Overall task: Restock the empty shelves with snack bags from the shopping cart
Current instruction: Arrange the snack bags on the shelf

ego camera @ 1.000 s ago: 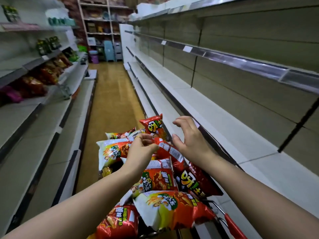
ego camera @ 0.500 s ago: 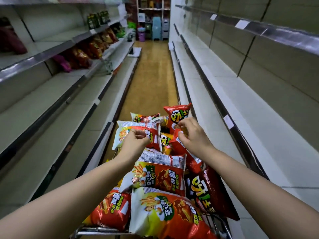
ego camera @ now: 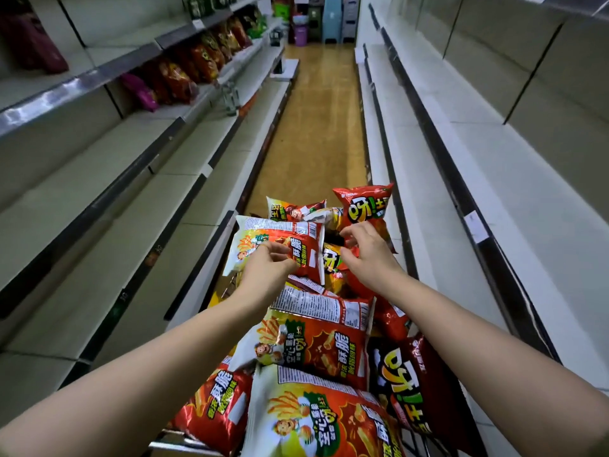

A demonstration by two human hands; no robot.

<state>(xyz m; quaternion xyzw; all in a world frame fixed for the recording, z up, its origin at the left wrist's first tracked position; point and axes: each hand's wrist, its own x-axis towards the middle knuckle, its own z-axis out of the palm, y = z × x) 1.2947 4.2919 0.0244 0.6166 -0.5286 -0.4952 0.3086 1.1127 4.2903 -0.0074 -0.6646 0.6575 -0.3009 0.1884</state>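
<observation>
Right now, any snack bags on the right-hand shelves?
No, the right shelves show only bare boards; bags stand on the far left shelves.

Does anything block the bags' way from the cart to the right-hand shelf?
Nothing visible does: the bags are heaped uncovered, and the shelf lies open right beside them. The left hand grips a white-and-red bag.

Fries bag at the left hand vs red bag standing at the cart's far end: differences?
The fries bag at the left hand is white and red with a fries picture; the far bag is mostly red with yellow lettering. The fries bag lies tilted, face up; the far bag stands upright. Both are puffed snack bags.
</observation>
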